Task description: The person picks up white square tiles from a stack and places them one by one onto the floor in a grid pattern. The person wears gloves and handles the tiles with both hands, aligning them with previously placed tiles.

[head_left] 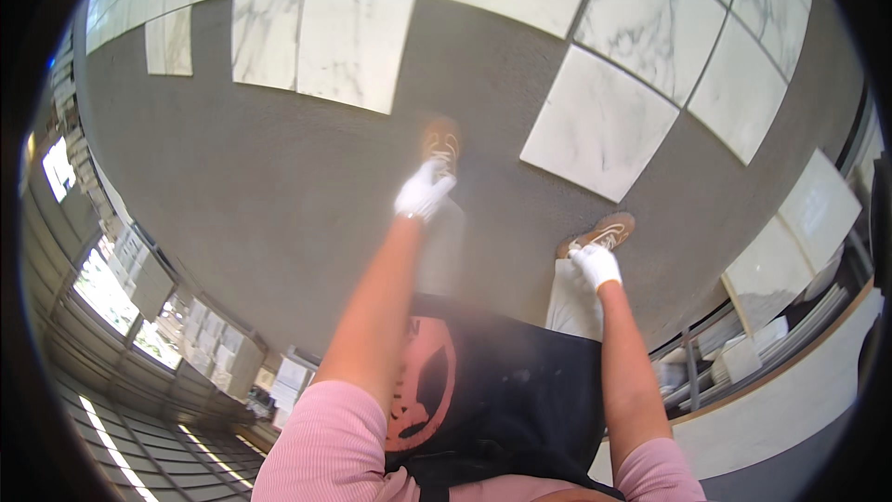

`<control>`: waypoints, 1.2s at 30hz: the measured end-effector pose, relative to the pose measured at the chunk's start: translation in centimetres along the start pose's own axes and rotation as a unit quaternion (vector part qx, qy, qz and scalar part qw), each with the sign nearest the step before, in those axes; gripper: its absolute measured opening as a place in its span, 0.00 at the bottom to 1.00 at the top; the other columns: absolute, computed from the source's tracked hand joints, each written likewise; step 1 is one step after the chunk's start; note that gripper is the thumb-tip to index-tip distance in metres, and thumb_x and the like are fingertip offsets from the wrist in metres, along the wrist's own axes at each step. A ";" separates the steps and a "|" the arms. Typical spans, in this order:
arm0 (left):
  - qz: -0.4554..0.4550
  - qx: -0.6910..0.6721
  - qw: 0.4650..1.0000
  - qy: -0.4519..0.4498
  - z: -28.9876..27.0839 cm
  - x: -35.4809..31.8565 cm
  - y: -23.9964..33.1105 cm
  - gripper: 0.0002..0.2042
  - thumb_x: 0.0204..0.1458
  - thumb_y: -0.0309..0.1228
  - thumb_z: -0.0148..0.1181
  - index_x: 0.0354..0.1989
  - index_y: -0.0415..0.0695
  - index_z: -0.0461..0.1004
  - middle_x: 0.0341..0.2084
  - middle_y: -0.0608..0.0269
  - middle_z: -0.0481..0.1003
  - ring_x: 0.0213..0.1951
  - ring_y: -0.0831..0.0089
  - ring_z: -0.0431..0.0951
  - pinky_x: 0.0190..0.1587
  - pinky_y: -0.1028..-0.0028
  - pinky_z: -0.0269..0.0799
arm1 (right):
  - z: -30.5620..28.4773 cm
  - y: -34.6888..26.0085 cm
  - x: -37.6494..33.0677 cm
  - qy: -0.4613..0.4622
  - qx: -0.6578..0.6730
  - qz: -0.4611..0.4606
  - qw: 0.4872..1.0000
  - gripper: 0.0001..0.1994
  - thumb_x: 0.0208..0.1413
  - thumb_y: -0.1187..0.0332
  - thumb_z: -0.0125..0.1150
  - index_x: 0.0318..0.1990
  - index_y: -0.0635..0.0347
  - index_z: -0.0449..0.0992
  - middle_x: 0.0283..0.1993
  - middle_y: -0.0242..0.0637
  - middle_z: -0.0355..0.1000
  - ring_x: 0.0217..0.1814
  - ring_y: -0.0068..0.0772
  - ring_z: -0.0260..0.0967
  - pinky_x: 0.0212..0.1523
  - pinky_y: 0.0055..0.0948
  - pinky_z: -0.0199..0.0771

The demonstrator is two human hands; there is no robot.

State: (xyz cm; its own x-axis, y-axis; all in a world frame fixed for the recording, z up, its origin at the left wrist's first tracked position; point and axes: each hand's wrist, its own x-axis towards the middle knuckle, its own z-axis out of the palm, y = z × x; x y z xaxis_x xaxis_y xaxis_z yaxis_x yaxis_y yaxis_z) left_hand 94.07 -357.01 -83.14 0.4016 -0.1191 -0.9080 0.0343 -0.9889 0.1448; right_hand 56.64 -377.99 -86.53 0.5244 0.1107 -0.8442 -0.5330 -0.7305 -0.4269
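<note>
My left hand, in a white glove, hangs in front of my left leg, just below the brown left shoe in the picture. Its thumb stands apart from the loosely bent fingers, and no object shows in it. My right hand, gloved the same way, hangs by the right trouser leg and overlaps the view of the right shoe. Its fingers are loosely apart and appear to hold nothing. Ahead of the right foot a grey-veined white marble tile lies flat on the grey floor.
More veined tiles cover the far floor, with a pair and a narrow piece jutting toward me at the left. Racks with leaning slabs line the right side. Further slabs stand along the left wall.
</note>
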 end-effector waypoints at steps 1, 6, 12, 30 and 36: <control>-0.006 -0.021 1.000 0.022 -1.5 -1.9 -1.7 0.31 0.56 0.53 0.59 0.64 0.47 0.69 0.57 0.48 0.76 0.61 0.50 0.75 0.63 0.61 0.67 | -0.5 -1.7 -0.7 0.032 0.124 0.052 0.990 0.14 0.62 0.58 0.56 0.43 0.56 0.81 0.38 0.42 0.82 0.39 0.44 0.80 0.39 0.41 0.80; -0.074 -0.071 0.993 0.054 -7.3 -11.1 -11.5 0.30 0.58 0.50 0.60 0.66 0.48 0.69 0.58 0.48 0.76 0.59 0.52 0.76 0.63 0.60 0.68 | -6.2 -7.9 -3.4 0.014 0.380 0.147 0.913 0.17 0.62 0.54 0.59 0.33 0.61 0.77 0.24 0.40 0.76 0.19 0.33 0.72 0.20 0.34 0.70; -0.149 -0.102 0.983 0.025 -13.0 -22.5 -20.5 0.29 0.59 0.49 0.60 0.66 0.49 0.68 0.56 0.49 0.77 0.58 0.51 0.76 0.62 0.59 0.70 | -16.9 -18.1 -7.9 -0.068 0.394 0.278 0.874 0.15 0.59 0.58 0.56 0.31 0.60 0.81 0.21 0.42 0.76 0.21 0.41 0.76 0.27 0.40 0.75; -0.221 -0.296 0.914 0.169 -12.0 -40.0 -41.4 0.27 0.57 0.35 0.65 0.66 0.46 0.67 0.34 0.60 0.78 0.25 0.77 0.73 0.27 0.71 0.73 | -27.4 -39.1 -8.1 0.061 0.393 0.020 0.917 0.09 0.64 0.61 0.59 0.35 0.55 0.73 0.27 0.31 0.69 0.24 0.26 0.68 0.23 0.28 0.69; -0.235 -0.334 0.894 0.181 -23.0 -34.2 -43.2 0.31 0.57 0.48 0.61 0.67 0.49 0.67 0.60 0.47 0.75 0.61 0.52 0.74 0.64 0.60 0.68 | -26.8 -39.3 -7.2 0.024 0.483 0.032 0.875 0.07 0.63 0.63 0.60 0.35 0.51 0.71 0.27 0.26 0.65 0.27 0.25 0.66 0.26 0.28 0.67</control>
State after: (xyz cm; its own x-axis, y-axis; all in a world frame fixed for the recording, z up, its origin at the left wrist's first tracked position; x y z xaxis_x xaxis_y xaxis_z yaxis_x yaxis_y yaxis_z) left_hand 99.91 -308.16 -49.30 0.4651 0.4531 -0.7605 0.7683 -0.6333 0.0926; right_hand 91.65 -368.16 -55.02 0.4883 0.0455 -0.8715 -0.8624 0.1784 -0.4738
